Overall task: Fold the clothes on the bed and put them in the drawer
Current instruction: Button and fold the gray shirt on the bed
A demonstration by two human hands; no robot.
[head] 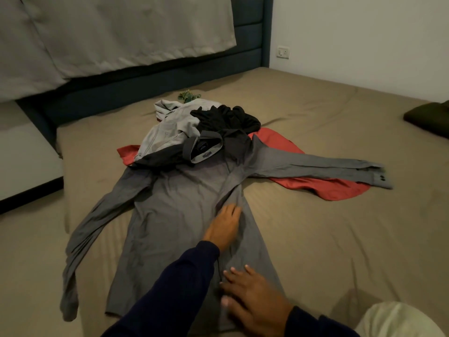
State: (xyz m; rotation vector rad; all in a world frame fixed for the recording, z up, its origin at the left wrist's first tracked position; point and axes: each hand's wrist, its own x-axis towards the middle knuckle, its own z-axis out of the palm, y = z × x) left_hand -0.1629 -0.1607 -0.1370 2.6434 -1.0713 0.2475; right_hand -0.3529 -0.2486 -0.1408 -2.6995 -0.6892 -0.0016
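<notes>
Head view: left hand (224,223) flat, fingers spread, palm down on the middle of the grey shirt (184,215), gripping nothing. Right hand (252,302) likewise open and pressed flat on the shirt's lower right panel, nearer the camera. Both in dark blue sleeves (170,295). Shirt laid face down along the bed (328,239), collar away from the camera, one sleeve stretched out to the right, the other trailing down the left side. Beyond the collar, a heap of unfolded clothes: a light grey garment (170,127), a black garment (228,117) and a red garment (323,188) underneath (partly covered by the shirt's right sleeve). Something small and green (188,96) behind the heap, too blurred to name. Bed covered by a taupe sheet, dark blue padded headboard (250,32) behind, pale fabric (109,37) draped over it. White wall with a socket (283,52) at right. Dark green folded item (430,119) cut off by the right edge. No drawer within sight.
</notes>
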